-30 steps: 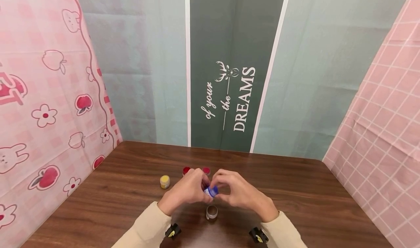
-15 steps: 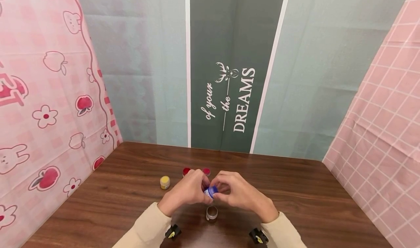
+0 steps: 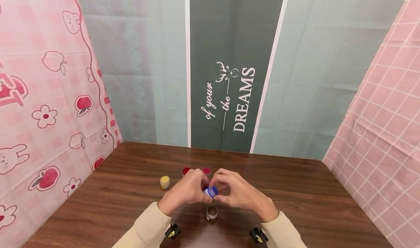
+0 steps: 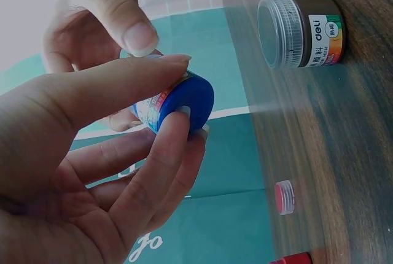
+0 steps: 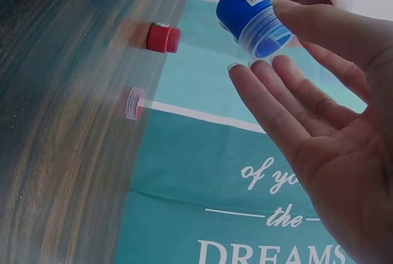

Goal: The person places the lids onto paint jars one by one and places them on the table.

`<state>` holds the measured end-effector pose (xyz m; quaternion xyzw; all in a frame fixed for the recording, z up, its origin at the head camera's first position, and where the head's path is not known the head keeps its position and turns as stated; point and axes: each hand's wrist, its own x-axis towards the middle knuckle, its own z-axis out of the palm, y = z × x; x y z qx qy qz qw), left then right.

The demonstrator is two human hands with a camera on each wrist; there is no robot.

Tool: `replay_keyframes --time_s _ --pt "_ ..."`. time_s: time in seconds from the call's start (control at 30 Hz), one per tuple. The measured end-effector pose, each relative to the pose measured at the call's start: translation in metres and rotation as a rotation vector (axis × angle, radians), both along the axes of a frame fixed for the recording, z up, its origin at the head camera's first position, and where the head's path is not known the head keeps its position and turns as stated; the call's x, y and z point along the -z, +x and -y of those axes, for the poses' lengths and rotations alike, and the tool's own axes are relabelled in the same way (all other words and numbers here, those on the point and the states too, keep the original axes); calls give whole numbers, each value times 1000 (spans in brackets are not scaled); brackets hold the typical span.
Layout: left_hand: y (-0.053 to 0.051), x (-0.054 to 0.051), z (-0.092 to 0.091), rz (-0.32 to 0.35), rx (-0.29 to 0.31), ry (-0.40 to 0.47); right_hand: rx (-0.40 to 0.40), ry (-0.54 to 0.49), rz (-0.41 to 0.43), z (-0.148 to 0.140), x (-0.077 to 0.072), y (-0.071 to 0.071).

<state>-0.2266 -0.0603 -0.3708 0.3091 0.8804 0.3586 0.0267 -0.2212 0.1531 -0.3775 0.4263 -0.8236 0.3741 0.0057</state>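
Note:
A small blue paint jar [image 3: 210, 192] with a clear ridged lid [image 5: 266, 33] is held tilted above the table. My left hand [image 3: 191, 186] grips the jar's blue body, thumb along its side and fingertips on its base. My right hand [image 3: 241, 190] is at the lid end. In the right wrist view its thumb is against the lid's edge, while its extended fingers lie loosely spread just below the lid. Below the hands stands a dark brown paint jar [image 4: 322, 31] with a clear lid.
A yellow paint jar [image 3: 165, 182] stands on the wooden table [image 3: 295, 189] to the left. Beyond the hands are a red jar [image 5: 162, 37] and another small clear-lidded jar [image 5: 134, 103] with pinkish-red contents. Patterned cloths [image 3: 52, 95] hang around the table.
The right fingers have turned around the lid and loosened, leaving more of it showing. The left hand and the jars on the table stay in place.

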Motion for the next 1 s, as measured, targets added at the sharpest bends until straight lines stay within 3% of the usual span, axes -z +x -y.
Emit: replay_keyframes --time_s 0.4,0.73,1.0 --pt "2 -2 0 10 1 3 -52 8 -108 -1 2 -4" --pt "2 -1 -1 8 1 -2 11 18 -2 -1 2 -3" --pt "3 -1 -2 6 1 -3 43 32 0 -1 3 -2"
